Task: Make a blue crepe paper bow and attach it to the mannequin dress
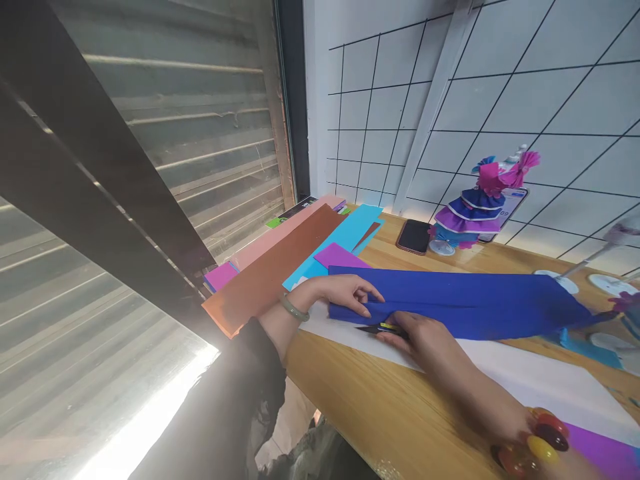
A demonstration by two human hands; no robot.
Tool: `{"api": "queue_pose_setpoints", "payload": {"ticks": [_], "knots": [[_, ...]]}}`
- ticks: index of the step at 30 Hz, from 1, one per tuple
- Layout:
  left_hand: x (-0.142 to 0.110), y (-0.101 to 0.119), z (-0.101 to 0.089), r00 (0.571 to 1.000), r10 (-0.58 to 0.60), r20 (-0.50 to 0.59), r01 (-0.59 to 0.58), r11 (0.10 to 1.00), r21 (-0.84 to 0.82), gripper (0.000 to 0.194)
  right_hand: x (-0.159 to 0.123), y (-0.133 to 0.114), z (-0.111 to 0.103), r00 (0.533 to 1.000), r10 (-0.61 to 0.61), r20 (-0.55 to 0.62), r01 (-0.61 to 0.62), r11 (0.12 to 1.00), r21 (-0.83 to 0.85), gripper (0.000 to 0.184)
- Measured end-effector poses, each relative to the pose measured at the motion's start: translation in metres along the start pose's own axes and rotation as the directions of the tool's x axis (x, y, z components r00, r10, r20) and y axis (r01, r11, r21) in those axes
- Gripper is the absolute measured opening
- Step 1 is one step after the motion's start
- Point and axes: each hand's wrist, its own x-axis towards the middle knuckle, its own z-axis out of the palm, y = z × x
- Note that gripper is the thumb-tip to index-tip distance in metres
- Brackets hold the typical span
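Note:
A long dark blue paper strip (425, 290) lies across the table with a crease or fold along its length. My left hand (350, 291) rests on its left end, thumb and fingertips apart and touching the sheet. My right hand (417, 333) is closed round a black-bladed cutting tool (371, 329) with a yellow mark, its pointed tip aimed left along the strip's near edge. The palm hides most of the tool, so its exact kind is unclear. White paper (530, 367) lies under the blue strip.
Brown paper (285, 267), light blue paper (363, 223) and purple paper (340, 255) lie left and behind. A dark phone (413, 237) and a tiered paper decoration (470, 213) stand near the tiled wall (525, 93). White round bases (613, 285) are at right. The wooden table's front edge (345, 400) is near me.

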Motion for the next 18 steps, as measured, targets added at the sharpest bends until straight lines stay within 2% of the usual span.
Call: {"api": "queue_pose_setpoints", "payload": {"ticks": [18], "knots": [[-0.0033, 0.0008, -0.0026, 1.0, 0.026, 0.011, -0.026, 1.0, 0.01, 0.05, 0.0022, -0.0042, 0.0, 0.999, -0.036, -0.032, 0.036, 0.999, 0.015, 0.032]]}}
